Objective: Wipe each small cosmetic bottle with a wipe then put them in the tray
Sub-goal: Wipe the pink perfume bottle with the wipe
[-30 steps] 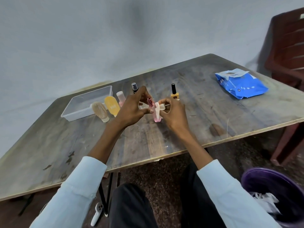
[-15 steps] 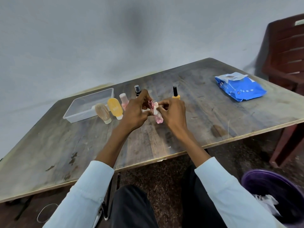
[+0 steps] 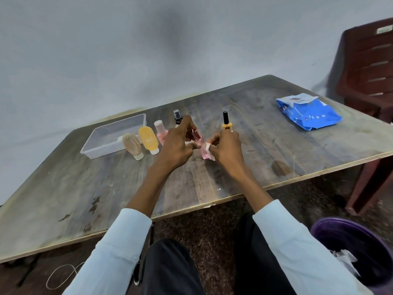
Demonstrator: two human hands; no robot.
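Note:
My left hand [image 3: 177, 143] grips a small pink bottle [image 3: 196, 138] by its shiny cap end, above the middle of the table. My right hand [image 3: 226, 147] pinches a white wipe [image 3: 207, 151] wrapped round the bottle's lower part. Behind the hands stand a black-capped spray bottle [image 3: 177, 116], a pale pink bottle [image 3: 161, 130] and a yellow nail polish bottle [image 3: 226, 122] with a black cap. A yellow tube [image 3: 148, 139] and a beige tube [image 3: 133, 145] stand cap-down beside the clear plastic tray [image 3: 100, 149] at the left.
A blue pack of wipes [image 3: 308, 111] lies at the table's [image 3: 276, 150] far right. A dark red chair [image 3: 368, 67] stands beyond that corner. A purple bin [image 3: 361, 241] holding used wipes sits on the floor at the lower right.
The pink bottle has tilted, its cap end now towards my left hand. My right hand has slid the wipe down to the bottle's lower end.

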